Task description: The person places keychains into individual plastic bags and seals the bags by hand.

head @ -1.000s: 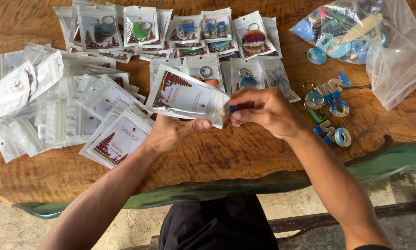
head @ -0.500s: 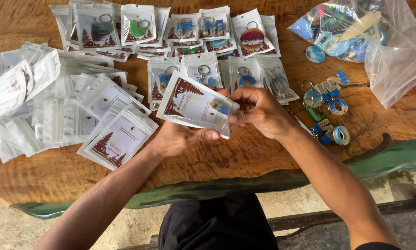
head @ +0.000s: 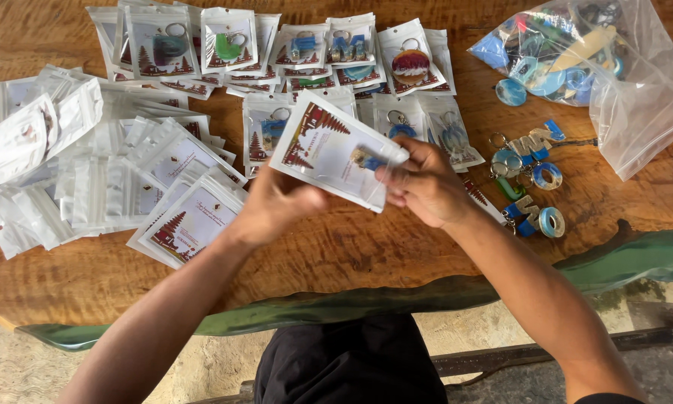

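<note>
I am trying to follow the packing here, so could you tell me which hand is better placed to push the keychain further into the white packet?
Probably the right hand: its fingertips already pinch the blue keychain at the white packet's open edge. The left hand grips the packet from below, steadying it.

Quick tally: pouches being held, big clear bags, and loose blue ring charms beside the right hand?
Held white printed-card plastic pouch: 1
Large clear plastic bag of keychains: 1
Loose blue ring-shaped charms: 2
Total: 4
</note>
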